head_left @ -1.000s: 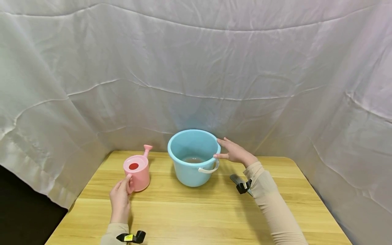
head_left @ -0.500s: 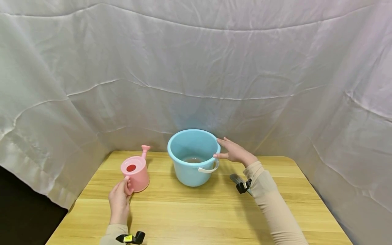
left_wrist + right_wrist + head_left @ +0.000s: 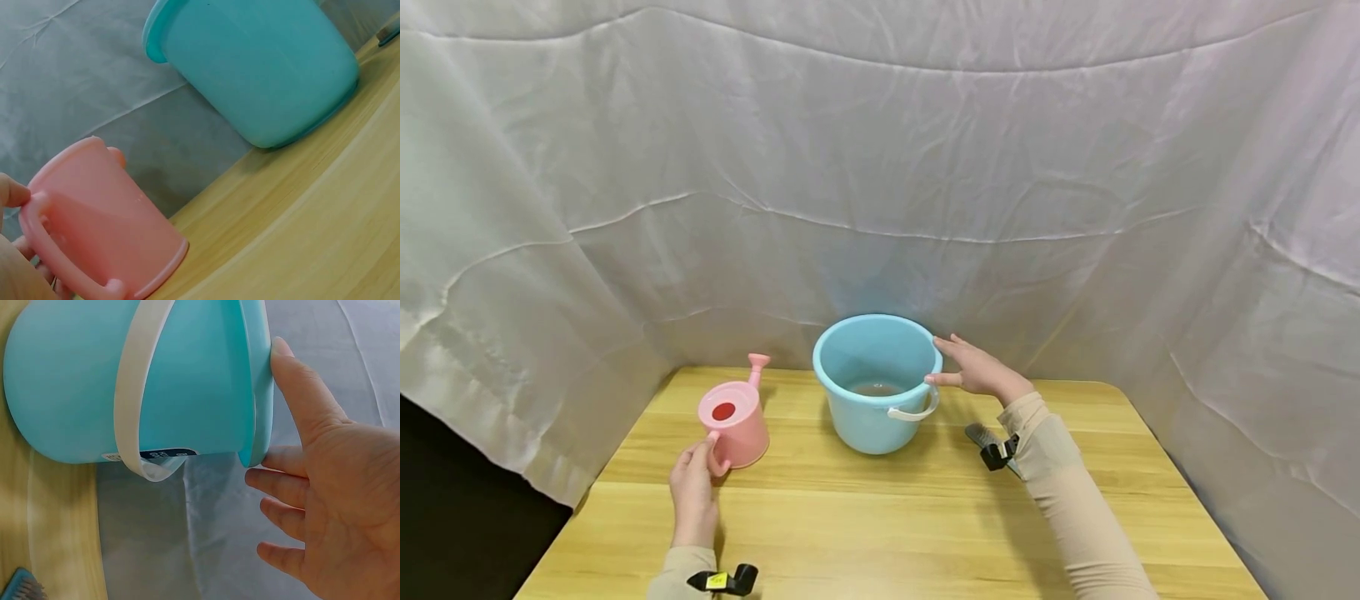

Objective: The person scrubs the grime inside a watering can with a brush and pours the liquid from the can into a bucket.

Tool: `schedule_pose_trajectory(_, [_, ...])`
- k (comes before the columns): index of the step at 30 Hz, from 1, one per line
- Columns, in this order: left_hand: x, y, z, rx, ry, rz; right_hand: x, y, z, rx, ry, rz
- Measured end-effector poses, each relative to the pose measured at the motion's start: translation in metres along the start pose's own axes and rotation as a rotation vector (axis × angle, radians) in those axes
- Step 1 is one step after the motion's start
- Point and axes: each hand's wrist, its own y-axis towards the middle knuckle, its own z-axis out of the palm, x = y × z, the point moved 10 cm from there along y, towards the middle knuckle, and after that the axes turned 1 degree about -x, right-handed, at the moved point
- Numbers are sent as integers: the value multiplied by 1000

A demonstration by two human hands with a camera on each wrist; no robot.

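Note:
A pink watering can (image 3: 741,433) with a round red-looking opening sits at the left, its base at the table. My left hand (image 3: 692,492) pinches the top of its handle (image 3: 56,250) between thumb and fingers. To the right of the can stands a light blue bucket (image 3: 872,425), upright, with a white handle (image 3: 128,394) hanging down its side. My right hand (image 3: 973,369) is at the bucket's right rim, fingers spread. In the right wrist view the thumb (image 3: 306,387) and index finger touch that rim (image 3: 262,425).
On the table (image 3: 850,533), partly behind the right wrist camera (image 3: 997,454), lies a brush (image 3: 24,586) with a blue edge and dark bristles. Grey curtains (image 3: 880,167) hang close behind the bucket and along both sides.
The watering can has leaned slightly leftward with my left hand. My right hand has stayed at the bucket rim, and the bucket stands as before.

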Motion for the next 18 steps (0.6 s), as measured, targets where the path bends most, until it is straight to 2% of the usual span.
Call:
schedule_pose_trajectory(3, [-6,-1,-1,-8,35,30,0,1,-1,-5,10,0])
schedule_pose_trajectory(8, [-19,-6,1,-23,36,76,-3,-1,-4,-52,32,-14])
schedule_pose_trajectory(12, [-28,-13,7,-24,68,97,-8,-6,-11,-144,31,-30])
schedule_pose_trajectory(15, [-37,-21,14,-23,130,131,-10,-14,-20,-228,6,-49])
schedule_pose_trajectory(18, [-49,-30,24,-24,216,200,-12,-24,-27,-310,-27,-69])
